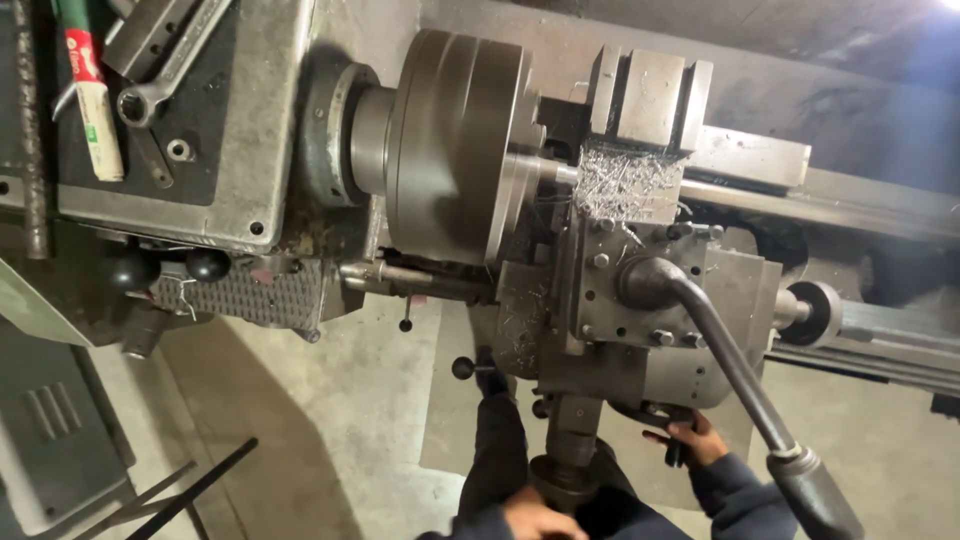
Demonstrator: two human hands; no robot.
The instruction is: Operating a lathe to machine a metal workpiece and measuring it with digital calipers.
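Note:
I look down on a metal lathe. Its big grey chuck (450, 150) grips a short steel workpiece (548, 168). Next to that lies a heap of bright metal shavings (625, 185), under the block-shaped tool post (645, 100). My left hand (540, 518), in a dark sleeve, closes on the round crank handle (565, 465) that sticks out of the carriage toward me. My right hand (690, 440) curls around a small dark handle on the lower edge of the carriage apron (660, 375). A long bent lever with a black grip (745, 385) reaches out just right of that hand.
On the headstock top (250, 180) lie a ring spanner (165, 75) and a red, white and green tube (90, 90). Two black ball knobs (205, 265) hang below it. The lathe bed rails (880, 205) run off to the right. Concrete floor (330, 420) lies below.

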